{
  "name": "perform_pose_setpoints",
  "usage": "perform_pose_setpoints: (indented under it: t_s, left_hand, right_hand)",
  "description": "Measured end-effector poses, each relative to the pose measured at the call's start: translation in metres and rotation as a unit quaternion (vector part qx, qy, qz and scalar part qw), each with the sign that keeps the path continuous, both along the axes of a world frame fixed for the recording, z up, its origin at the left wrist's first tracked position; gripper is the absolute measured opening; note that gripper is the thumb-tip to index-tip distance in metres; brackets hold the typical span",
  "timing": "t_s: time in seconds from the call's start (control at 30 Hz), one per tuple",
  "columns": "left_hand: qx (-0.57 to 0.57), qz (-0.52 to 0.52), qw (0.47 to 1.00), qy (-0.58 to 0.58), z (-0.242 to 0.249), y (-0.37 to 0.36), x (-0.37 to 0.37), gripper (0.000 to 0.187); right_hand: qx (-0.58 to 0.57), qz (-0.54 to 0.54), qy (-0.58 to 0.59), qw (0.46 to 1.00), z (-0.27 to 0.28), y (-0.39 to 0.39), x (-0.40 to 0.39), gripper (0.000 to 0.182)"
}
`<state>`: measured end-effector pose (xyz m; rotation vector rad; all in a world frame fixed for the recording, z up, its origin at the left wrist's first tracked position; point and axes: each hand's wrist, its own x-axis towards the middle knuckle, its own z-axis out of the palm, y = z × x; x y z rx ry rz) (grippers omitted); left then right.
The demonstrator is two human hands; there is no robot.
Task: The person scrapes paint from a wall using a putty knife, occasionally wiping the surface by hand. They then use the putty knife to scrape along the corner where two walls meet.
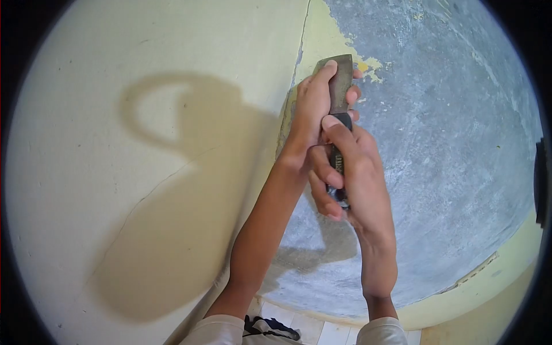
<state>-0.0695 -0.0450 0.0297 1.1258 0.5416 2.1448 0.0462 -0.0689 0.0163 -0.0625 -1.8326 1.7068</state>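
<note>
A scraper with a broad, dull metal blade (341,86) and a black handle (338,164) is held upright in front of the wall. My right hand (365,167) is closed around the handle, its thumb lying near the base of the blade. My left hand (313,106) grips the blade from the left. Its thumb rests on the near face and its fingertips show past the right edge. The blade's upper end points at the border between yellow paint and bare grey wall; whether it touches cannot be seen.
To the left is a cream wall (144,46) with thin cracks and a large shadow. Bare grey wall (448,144) fills the right, with yellow paint remnants (371,66) near the top. Pale floor tiles (333,333) and dark cloth (270,328) show below. A dark object (540,184) stands at the right edge.
</note>
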Motion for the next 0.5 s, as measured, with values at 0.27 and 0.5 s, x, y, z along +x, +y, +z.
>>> perform_pose_setpoints:
  t_s: [0.27,0.5]
  left_hand:
    - [0.012,0.048,0.999,0.002,0.010,0.003,-0.003,0.043]
    - [-0.043,0.204,0.977,0.040,0.002,0.012,0.001,0.041]
  right_hand:
    - [-0.011,0.000,0.008,1.000,0.010,0.006,-0.006,0.029]
    - [0.045,0.009,-0.008,0.999,-0.005,0.032,0.004,0.038]
